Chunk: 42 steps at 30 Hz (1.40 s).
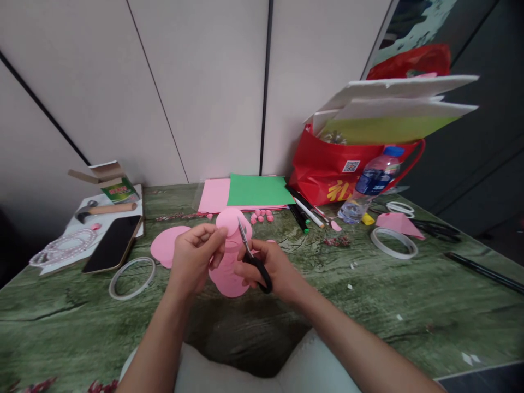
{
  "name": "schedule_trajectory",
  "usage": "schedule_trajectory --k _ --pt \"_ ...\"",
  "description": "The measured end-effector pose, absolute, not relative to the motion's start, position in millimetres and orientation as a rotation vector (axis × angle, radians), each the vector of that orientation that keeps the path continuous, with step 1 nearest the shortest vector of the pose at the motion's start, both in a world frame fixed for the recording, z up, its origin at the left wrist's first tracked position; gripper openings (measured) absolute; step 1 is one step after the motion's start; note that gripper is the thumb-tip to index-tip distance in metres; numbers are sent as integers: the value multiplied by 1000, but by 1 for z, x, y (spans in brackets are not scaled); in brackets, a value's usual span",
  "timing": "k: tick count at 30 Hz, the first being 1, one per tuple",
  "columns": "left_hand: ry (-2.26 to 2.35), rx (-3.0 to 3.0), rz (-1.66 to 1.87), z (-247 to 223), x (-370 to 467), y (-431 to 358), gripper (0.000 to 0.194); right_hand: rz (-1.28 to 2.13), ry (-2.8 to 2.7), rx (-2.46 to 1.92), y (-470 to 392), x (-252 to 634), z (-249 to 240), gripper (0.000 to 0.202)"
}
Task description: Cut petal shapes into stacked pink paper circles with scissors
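My left hand (200, 254) pinches a small pink paper circle (228, 219) between thumb and fingers, above the table. My right hand (266, 265) is wrapped round the black handles of a pair of scissors (257, 265). The scissor blades point up, close to the circle's right edge; whether they touch the paper I cannot tell. Beneath both hands lie overlapping pink paper rounds (231, 281). Another pink paper round (166, 246) lies to the left, partly behind my left hand. Small pink rolled paper pieces (262, 216) are grouped just beyond my hands.
Green and pink paper sheets (260, 191) lie at the wall beside several pens (309, 213). A red bag (311, 169) and water bottle (370, 185) stand back right. Tape rolls (393, 243) lie on both sides. A phone (114, 245) and hammer (110, 208) lie left.
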<state>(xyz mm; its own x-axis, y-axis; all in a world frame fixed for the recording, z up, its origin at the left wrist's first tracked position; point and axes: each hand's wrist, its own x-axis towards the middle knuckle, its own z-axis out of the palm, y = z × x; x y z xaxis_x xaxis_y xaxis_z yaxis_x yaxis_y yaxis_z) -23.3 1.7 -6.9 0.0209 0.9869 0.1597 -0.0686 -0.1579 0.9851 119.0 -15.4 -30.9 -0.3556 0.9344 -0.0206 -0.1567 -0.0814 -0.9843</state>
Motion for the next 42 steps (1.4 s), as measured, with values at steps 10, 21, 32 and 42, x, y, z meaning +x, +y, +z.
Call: schedule_trajectory --k 10,21,32,42 --pt "1083 1343 1224 -7 -20 0 24 1595 -1349 -955 -16 117 -29 39" --pt "1097 1385 1205 -12 -22 1 25 1544 -1346 -908 -12 119 -36 43" --pt "1100 1341 1269 -8 -21 0 24 1558 -1317 -924 -12 118 -33 40" --pt "1058 1295 1356 -9 -24 3 19 1567 -1313 -959 -15 119 -31 36"
